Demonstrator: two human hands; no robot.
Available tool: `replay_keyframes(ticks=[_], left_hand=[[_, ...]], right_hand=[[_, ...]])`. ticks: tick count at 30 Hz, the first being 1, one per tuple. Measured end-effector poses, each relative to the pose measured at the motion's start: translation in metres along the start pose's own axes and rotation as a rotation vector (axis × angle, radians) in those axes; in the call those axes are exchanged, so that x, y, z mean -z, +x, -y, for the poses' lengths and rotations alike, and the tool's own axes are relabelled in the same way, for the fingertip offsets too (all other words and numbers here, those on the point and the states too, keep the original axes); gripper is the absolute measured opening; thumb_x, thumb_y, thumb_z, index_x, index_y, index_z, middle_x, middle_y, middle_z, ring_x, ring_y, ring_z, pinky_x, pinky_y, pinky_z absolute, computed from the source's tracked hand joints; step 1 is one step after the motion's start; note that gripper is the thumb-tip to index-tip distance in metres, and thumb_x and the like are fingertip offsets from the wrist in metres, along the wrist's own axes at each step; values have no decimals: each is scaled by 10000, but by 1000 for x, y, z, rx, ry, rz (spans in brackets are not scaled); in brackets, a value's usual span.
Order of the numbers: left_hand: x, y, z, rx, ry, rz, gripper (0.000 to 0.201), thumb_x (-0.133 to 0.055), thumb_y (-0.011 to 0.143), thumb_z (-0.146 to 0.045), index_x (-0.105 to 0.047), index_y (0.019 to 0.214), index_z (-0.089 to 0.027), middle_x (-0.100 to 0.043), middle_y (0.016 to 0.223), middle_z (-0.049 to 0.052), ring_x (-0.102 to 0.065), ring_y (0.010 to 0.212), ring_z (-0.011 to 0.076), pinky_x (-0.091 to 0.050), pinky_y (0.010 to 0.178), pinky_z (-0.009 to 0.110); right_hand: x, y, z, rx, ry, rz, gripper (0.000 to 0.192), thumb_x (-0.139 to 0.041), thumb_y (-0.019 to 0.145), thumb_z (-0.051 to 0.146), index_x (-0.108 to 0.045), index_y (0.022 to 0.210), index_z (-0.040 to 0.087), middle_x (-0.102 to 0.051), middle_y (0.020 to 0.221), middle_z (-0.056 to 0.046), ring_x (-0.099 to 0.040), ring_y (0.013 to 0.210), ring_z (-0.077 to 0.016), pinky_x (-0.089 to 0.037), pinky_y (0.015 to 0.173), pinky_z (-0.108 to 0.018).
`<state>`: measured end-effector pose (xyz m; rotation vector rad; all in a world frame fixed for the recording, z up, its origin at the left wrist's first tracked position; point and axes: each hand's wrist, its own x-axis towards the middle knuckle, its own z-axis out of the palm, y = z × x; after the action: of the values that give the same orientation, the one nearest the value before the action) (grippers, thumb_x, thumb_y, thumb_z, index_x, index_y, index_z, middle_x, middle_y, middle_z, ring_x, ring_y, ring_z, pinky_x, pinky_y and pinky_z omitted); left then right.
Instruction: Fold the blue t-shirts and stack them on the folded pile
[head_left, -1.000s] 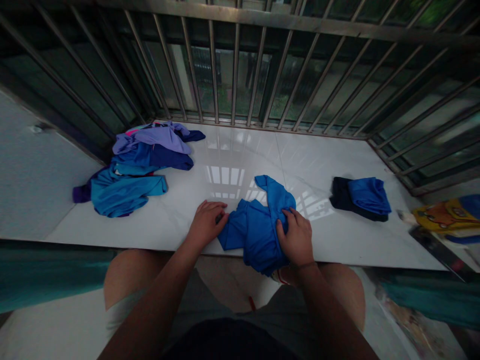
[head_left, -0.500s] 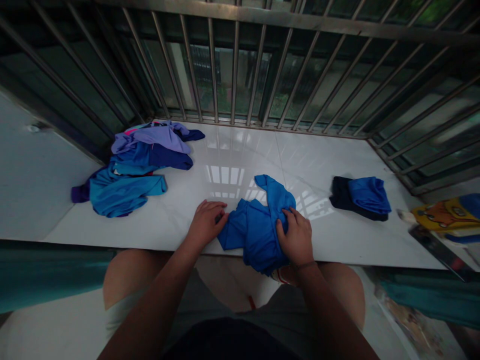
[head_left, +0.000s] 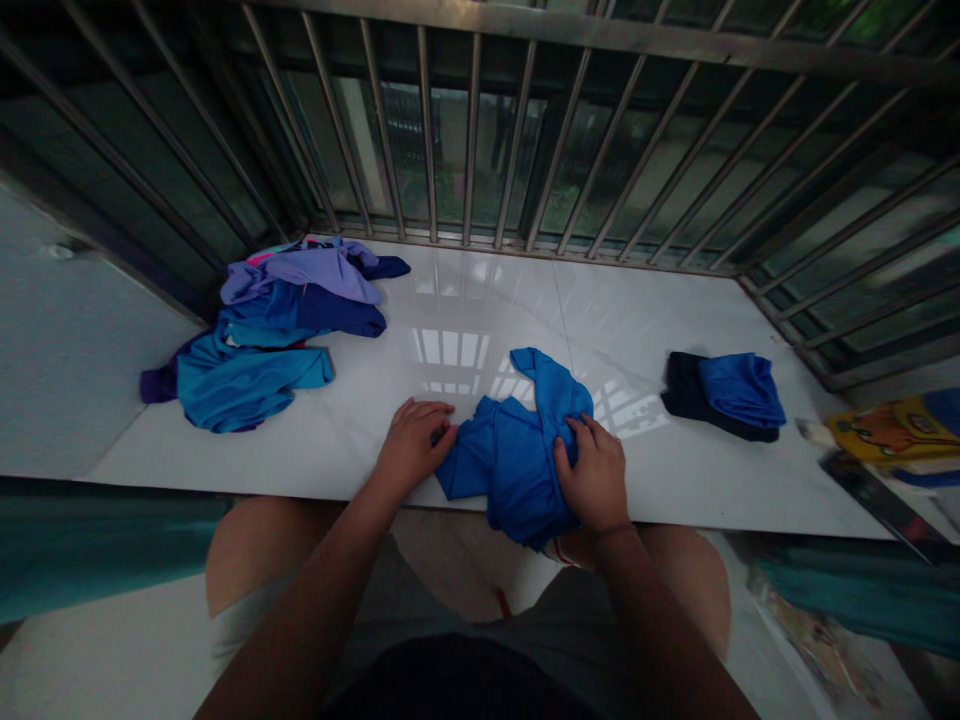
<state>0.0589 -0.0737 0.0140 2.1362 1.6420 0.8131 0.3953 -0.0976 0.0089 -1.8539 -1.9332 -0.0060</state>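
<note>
Glossy white counter [head_left: 637, 300], barred reflections [head_left: 451, 347]. Metal bars [head_left: 427, 135] before windows [head_left: 675, 150]. Pale wall [head_left: 82, 350] at left. Dim light.

A person wears a dark top [head_left: 450, 680], near black and seemingly plain in the dim light, above loose pale-grey shorts [head_left: 251, 625] whose legs end short of the bare, rounded knees [head_left: 259, 540]. A thin, dark band [head_left: 613, 531] circles the right wrist. Both forearms [head_left: 330, 590] are bare, as are the slim-fingered left hand [head_left: 412, 445] and right hand [head_left: 596, 475].
</note>
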Motion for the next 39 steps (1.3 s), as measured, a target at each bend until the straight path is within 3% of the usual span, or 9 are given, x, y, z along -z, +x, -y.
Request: replay_keyframes(ticks=[39], left_hand=[[2,0,-2,13,-5,8,164,-686,1034,-313,-717,877,-276,-844,1349,56,-763,1277,303,-399,1337,651]], right_hand=[[-1,0,-1,10,-5,-6,427,-556,1111,441,-721,1416,192,-693,1527,-198,-631,1401,-386,-429,1257,-603]])
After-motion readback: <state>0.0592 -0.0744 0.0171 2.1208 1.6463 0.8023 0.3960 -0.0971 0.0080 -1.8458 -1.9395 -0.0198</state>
